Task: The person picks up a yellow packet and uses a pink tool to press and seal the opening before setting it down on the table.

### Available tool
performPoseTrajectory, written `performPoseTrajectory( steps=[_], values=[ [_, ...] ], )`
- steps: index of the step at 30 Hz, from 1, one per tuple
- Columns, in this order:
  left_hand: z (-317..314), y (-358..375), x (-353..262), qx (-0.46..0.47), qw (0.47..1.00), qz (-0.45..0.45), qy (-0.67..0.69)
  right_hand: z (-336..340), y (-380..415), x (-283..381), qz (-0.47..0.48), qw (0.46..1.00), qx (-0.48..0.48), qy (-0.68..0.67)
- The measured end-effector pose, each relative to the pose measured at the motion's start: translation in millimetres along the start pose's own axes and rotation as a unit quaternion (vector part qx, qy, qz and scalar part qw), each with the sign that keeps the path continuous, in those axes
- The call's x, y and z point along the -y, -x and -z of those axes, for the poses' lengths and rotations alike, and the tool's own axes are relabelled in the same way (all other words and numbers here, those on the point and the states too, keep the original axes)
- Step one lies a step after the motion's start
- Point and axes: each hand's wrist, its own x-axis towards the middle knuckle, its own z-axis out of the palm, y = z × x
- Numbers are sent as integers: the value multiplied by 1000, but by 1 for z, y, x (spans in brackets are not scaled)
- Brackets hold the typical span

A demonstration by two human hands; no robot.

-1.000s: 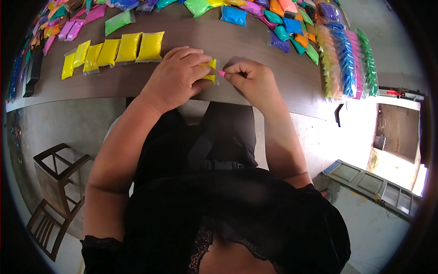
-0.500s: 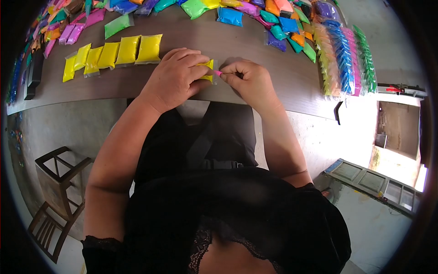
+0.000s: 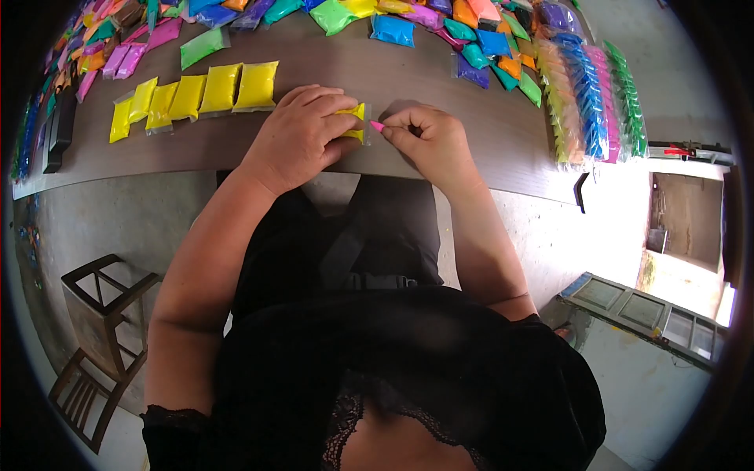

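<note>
My left hand (image 3: 306, 129) rests on the dark tabletop, its fingers closed over a small yellow packet (image 3: 355, 123). Most of that packet is hidden under the hand; its clear sealed edge shows on the right side. Just right of this edge, my right hand (image 3: 428, 141) pinches a small pink pointed object (image 3: 377, 125) between thumb and forefinger. Its tip points at the packet, and its exact kind cannot be made out. To the left, several filled yellow packets (image 3: 221, 87) lie in a slanting row.
A heap of packets in many colours runs along the table's far side, with a green packet (image 3: 203, 48) in front. Long strips of joined packets (image 3: 589, 98) lie at the right end. A black object (image 3: 60, 135) lies at the left edge. A wooden chair (image 3: 106, 330) stands lower left.
The pink object's tip has drawn back slightly to the right from the packet's clear edge. My left hand keeps nearly the same place on the packet.
</note>
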Motion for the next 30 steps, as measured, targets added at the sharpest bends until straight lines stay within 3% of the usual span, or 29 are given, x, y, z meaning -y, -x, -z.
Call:
performPoseTrajectory(
  steps=[10, 16, 30],
  values=[
    [0, -1, 0, 8, 1000, 2, 0, -2, -4, 5, 5, 998, -27, 59],
    [0, -1, -1, 6, 1000, 5, -2, -2, -7, 10, -40, 997, -7, 63],
    [0, 0, -1, 4, 1000, 1, -5, -4, -6, 4, -21, 998, -11, 51]
  ],
)
